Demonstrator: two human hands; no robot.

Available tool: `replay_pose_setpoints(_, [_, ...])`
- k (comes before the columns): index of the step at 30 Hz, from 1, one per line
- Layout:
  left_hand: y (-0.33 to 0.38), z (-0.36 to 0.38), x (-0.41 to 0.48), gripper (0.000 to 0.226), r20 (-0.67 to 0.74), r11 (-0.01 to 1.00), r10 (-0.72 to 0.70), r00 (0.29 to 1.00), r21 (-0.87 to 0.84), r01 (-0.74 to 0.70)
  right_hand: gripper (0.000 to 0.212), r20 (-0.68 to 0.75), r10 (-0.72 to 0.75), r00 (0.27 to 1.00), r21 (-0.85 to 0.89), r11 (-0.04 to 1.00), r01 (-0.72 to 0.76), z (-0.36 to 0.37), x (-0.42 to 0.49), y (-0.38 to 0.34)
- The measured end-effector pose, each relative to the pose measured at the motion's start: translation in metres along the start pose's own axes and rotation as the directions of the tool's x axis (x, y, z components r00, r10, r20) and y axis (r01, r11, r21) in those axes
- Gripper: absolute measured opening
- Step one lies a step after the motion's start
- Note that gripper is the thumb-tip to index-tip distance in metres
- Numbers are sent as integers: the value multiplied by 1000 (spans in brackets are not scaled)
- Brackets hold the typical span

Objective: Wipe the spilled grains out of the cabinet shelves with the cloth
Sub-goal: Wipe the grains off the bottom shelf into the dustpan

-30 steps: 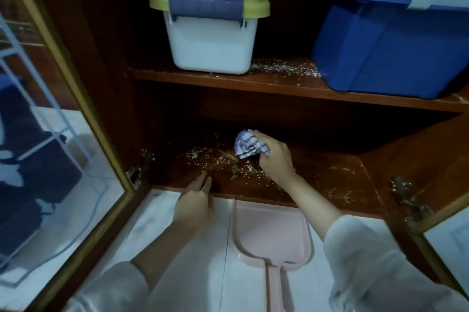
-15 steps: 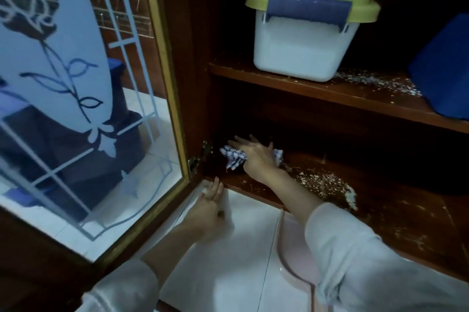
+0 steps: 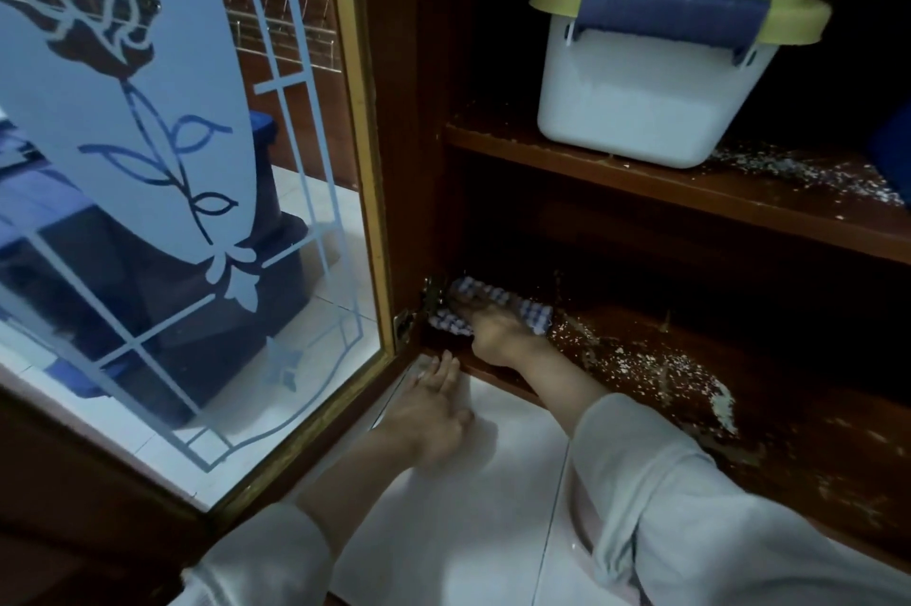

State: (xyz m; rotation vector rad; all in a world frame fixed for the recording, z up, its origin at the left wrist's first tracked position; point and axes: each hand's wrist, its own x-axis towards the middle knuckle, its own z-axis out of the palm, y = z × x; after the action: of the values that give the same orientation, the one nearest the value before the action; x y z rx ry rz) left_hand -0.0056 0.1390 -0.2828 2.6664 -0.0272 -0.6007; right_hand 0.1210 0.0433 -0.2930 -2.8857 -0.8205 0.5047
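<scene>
Here the right hand [image 3: 498, 332] presses the checked cloth [image 3: 485, 302] under flat, outstretched fingers; spilled grains [image 3: 655, 369] lie right of them. The left hand [image 3: 434, 403] rests on the floor [image 3: 468, 531], fingers straight.

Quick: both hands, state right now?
Left hand: open, flat on the floor.
Right hand: open, pressing the cloth onto the shelf.

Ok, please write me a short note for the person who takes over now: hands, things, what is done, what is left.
Right hand presses the checked cloth flat into the left front corner of the lower shelf.
Left hand rests flat on the white floor.
Done: no shelf is clean. Lower-shelf grains lie right of the cloth.
Left: wipe those out, then the upper-shelf grains beside the white bin.
</scene>
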Motion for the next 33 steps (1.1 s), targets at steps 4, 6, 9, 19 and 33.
replay_pose_setpoints(4, [-1,1,0,65,-9,999,-3,1000,43,4,64,-43,-67,997,-53,996,65,-1,-6,2])
replay_pose_setpoints(6, [-1,3,0,64,-24,996,-4,1000,94,6,62,-66,-89,994,-34,996,87,-1,-14,4])
replay_pose_setpoints(9, [-2,10,4,63,-71,986,20,997,166,-8,62,-87,-102,991,2,995,103,-1,-31,15])
replay_pose_setpoints(19, [8,22,11,62,-174,977,21,984,215,17,76,-107,-10,994,32,999,14,11,-92,55])
replay_pose_setpoints(33, [6,34,32,96,-101,900,147,984,426,-91,72,-338,0,941,37,999,13,-7,-107,66])
